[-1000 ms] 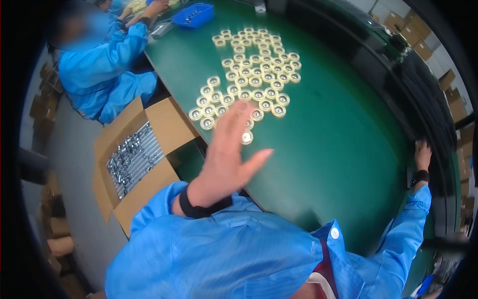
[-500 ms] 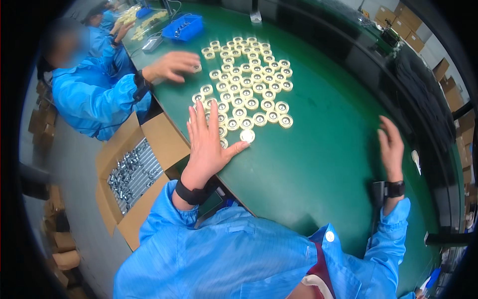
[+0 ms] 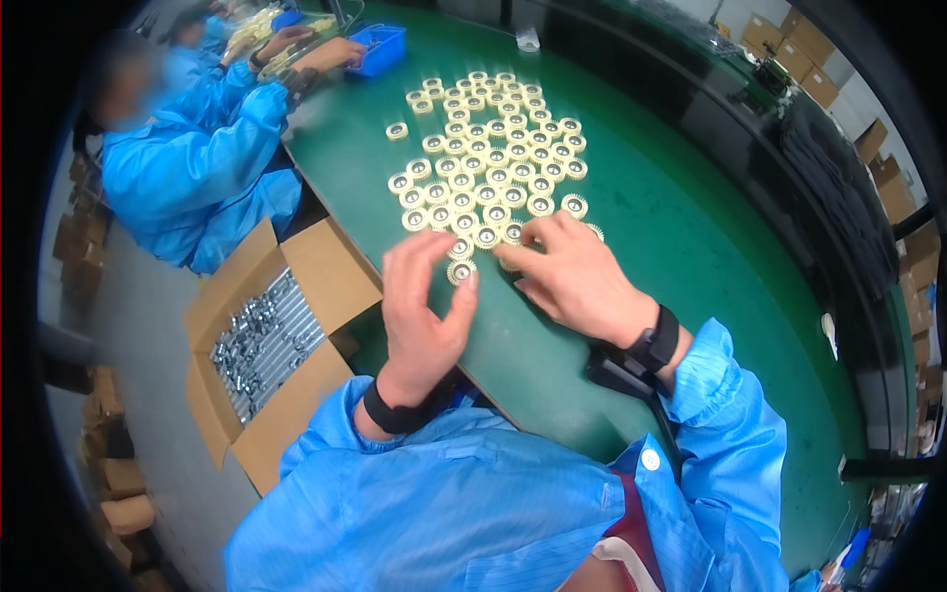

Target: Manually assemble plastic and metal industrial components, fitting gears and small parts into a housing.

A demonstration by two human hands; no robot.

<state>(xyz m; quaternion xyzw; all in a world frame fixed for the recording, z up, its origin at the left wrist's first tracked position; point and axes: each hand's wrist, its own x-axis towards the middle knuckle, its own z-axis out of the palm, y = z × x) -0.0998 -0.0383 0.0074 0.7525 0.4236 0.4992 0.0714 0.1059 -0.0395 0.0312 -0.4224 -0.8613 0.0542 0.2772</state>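
Note:
Many cream toothed gears (image 3: 487,194) with dark metal centres lie in a loose patch on the green table. At the patch's near edge, my left hand (image 3: 419,316) is open in a curve, its thumb tip touching the nearest gear (image 3: 461,272) and its fingers beside the neighbouring ones. My right hand (image 3: 582,281) is bent over the near right edge of the patch. Its fingertips close on a gear (image 3: 509,262) that they partly cover. Another gear (image 3: 595,232) peeks out behind its knuckles.
To the left stands an open cardboard box (image 3: 326,281) of shiny metal parts (image 3: 261,345). A co-worker in blue (image 3: 197,168) sits beyond it, one hand reaching to a blue bin (image 3: 380,49). A white tool-like object (image 3: 829,333) lies at the far right.
My right hand has swung left from the table's right side to the gears. My left hand has lowered slightly and curved. The co-worker's hand has moved from beside the gears to the blue bin.

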